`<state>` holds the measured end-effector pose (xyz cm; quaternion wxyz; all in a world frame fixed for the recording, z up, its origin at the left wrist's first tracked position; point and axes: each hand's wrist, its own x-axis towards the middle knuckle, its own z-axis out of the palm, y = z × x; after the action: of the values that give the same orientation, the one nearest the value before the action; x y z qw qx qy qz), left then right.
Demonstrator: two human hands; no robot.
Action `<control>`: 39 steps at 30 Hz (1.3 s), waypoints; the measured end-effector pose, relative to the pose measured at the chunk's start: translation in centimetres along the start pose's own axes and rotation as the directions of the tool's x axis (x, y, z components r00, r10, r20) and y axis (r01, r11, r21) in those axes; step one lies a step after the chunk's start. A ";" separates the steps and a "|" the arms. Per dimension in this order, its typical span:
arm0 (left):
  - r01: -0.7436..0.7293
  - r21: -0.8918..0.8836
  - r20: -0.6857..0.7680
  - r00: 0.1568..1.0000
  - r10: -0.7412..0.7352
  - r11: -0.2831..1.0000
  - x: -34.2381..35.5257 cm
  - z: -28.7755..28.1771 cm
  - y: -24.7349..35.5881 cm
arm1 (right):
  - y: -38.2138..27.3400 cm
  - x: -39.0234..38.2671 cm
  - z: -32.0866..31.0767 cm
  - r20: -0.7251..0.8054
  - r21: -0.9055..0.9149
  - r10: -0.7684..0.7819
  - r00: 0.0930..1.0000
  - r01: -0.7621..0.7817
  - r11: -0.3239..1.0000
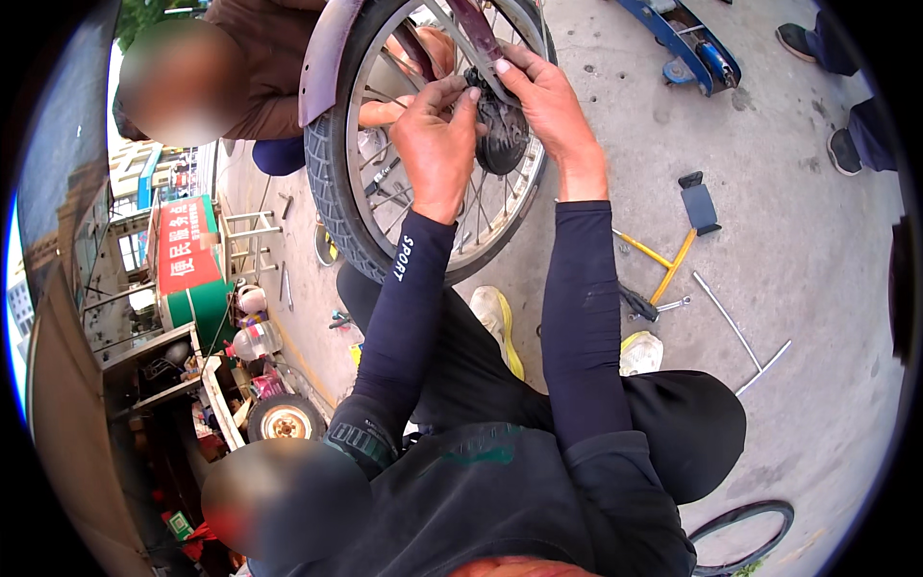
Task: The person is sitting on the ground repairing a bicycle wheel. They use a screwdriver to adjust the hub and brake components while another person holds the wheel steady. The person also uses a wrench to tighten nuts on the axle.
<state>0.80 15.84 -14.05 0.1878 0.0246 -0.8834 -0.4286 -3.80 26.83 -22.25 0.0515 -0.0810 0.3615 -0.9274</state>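
A spoked wheel with a black tyre (334, 197) stands upright before me, under a purple mudguard (325, 67). At its centre is a black hub (502, 139), with a purple fork leg (473, 24) coming down to it. My left hand (437, 149) is pinched at the hub's left side; whatever lies between thumb and fingertips is too small to make out. From the right, my right hand (553, 106) closes around the fork leg's lower end, thumb on its front. Another person's hand (428, 53) shows behind the spokes.
A person in brown (274, 72) crouches at the wheel's far left. On the concrete to my right lie a yellow-handled tool (673, 264), a wrench (673, 305), a T-shaped metal rod (735, 322) and a blue jack (707, 53). A cluttered cart (216, 404) stands left.
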 end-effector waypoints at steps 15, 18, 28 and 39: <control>0.027 0.053 0.096 0.995 -0.032 0.998 0.3 -0.3 0.9 | 0.1 1.0 1.3 -0.141 0.063 -0.111 0.984 0.120 0.991; 0.010 -0.025 0.078 0.997 -0.008 1.000 0.3 -0.1 0.4 | -0.2 1.0 0.5 -0.095 0.017 -0.108 0.990 0.110 0.994; 0.008 0.059 0.091 0.996 -0.014 0.998 0.1 -0.3 0.5 | -1.8 1.1 -0.6 0.026 -0.209 -0.006 1.000 0.011 0.978; -0.012 0.061 0.093 0.996 0.006 0.998 0.7 0.2 0.2 | -1.4 1.4 -0.6 0.016 -0.270 -0.048 0.999 0.051 0.961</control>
<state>0.07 16.01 -13.75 0.1475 0.0065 -0.9041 -0.4011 -5.35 28.09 -21.59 0.0186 -0.1007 0.4824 -0.8700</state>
